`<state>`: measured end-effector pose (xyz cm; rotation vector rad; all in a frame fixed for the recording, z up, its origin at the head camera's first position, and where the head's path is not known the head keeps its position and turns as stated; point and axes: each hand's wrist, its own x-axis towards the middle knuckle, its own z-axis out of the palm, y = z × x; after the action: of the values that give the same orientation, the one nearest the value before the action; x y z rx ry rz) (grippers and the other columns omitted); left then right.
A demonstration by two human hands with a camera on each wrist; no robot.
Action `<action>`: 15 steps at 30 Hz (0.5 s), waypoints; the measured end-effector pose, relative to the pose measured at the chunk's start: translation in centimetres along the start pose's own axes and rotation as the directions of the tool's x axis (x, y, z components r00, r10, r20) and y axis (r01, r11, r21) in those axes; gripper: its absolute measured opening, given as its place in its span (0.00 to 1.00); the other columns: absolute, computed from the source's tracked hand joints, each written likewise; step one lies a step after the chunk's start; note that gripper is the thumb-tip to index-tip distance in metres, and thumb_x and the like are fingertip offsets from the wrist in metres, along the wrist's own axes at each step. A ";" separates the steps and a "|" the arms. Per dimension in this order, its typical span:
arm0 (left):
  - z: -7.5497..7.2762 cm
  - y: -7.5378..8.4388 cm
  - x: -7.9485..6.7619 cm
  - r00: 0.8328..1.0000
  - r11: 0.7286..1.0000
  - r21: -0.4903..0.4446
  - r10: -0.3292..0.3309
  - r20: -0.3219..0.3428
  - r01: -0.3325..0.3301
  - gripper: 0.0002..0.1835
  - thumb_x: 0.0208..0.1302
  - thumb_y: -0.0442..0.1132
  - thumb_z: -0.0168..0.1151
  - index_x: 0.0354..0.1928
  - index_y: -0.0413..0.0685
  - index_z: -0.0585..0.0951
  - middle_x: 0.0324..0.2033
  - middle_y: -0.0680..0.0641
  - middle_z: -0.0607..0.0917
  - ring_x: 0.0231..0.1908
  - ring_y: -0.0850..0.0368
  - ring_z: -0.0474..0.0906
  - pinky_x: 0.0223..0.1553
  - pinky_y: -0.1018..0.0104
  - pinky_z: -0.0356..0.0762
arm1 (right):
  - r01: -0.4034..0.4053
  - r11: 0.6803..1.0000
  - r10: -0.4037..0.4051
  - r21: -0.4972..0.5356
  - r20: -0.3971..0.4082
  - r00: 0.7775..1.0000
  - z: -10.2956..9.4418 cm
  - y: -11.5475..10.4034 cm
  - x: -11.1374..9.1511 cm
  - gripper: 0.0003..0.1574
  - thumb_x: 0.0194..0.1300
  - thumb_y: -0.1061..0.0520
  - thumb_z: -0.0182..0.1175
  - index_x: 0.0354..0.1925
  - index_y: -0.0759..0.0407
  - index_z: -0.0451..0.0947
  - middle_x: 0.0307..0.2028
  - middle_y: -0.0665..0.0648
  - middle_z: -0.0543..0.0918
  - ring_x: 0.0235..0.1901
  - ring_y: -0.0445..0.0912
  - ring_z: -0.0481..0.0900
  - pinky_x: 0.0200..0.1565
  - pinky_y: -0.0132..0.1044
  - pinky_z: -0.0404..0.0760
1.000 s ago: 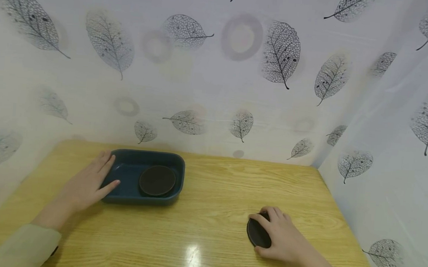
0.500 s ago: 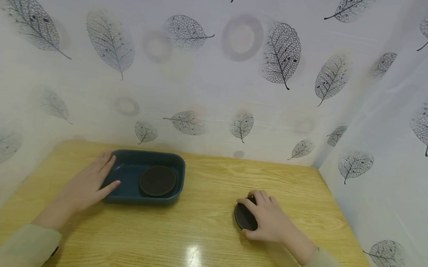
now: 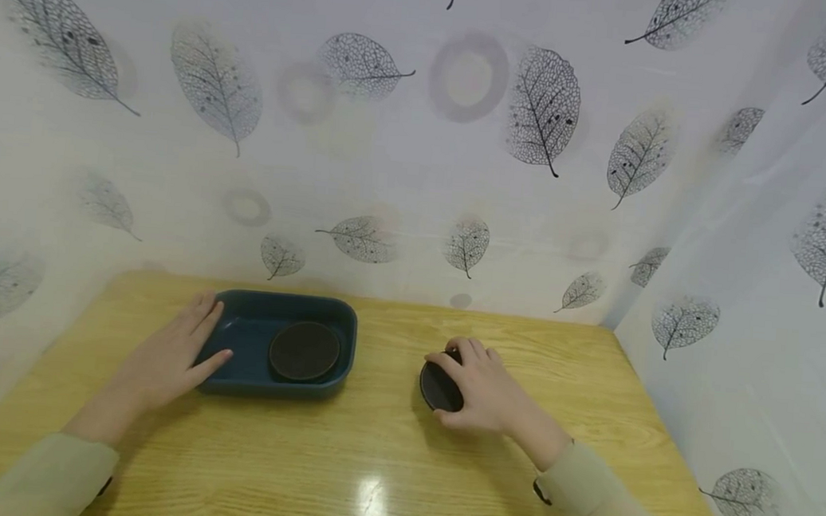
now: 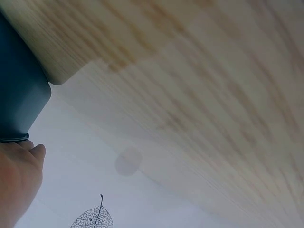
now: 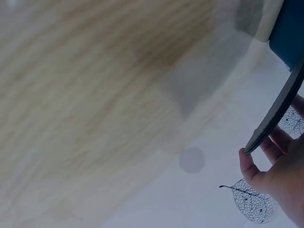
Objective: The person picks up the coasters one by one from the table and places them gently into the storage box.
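Observation:
In the head view my right hand [image 3: 483, 387] grips a thin, round black coaster [image 3: 438, 386] by its edge, thumb at the near side and fingers at the far side. The right wrist view shows this coaster [image 5: 276, 113] edge-on, raised off the table. A second black coaster [image 3: 304, 351] lies in the right half of a dark blue rectangular tray [image 3: 274, 390]. My left hand [image 3: 165, 356] rests on the tray's left end, fingers extended along the rim and thumb over its front left corner. In the left wrist view, only part of that hand [image 4: 19, 175] shows.
The wooden table [image 3: 371, 439] runs back to a pale curtain [image 3: 419, 170] printed with leaves. Another curtain side [image 3: 775, 331] borders the table's right edge. A stretch of tabletop lies between the tray and the held coaster.
My right hand has moved left and farther back with the coaster, closer to the tray. The left hand, the tray and the coaster inside it have stayed in place.

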<state>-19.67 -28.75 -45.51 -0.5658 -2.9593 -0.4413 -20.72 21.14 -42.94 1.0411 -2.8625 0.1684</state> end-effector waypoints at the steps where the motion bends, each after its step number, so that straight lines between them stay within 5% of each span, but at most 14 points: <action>1: 0.0 0.0 0.0 1.000 1.000 0.001 0.001 -0.001 -0.001 0.48 0.81 0.58 0.55 0.83 0.29 0.50 0.83 0.26 0.47 0.83 0.28 0.44 0.81 0.33 0.50 | 0.006 1.000 -0.006 0.005 -0.003 1.000 -0.1 -0.1 0.5 0.50 0.54 0.34 0.72 0.73 0.44 0.73 0.63 0.61 0.74 0.61 0.56 0.73 0.51 0.51 0.76; 15: 0.2 -0.1 0.1 1.000 1.000 0.009 -0.004 -0.002 0.004 0.48 0.80 0.59 0.55 0.83 0.28 0.51 0.82 0.25 0.50 0.83 0.28 0.45 0.78 0.30 0.55 | 0.052 0.997 -0.053 0.048 0.027 0.998 -0.5 -2.0 6.7 0.51 0.58 0.33 0.70 0.76 0.44 0.70 0.66 0.62 0.73 0.65 0.58 0.72 0.58 0.56 0.77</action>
<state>-19.76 -28.77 -45.68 -0.5585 -2.9596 -0.4288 -24.50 15.42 -41.43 1.1352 -2.8658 0.2208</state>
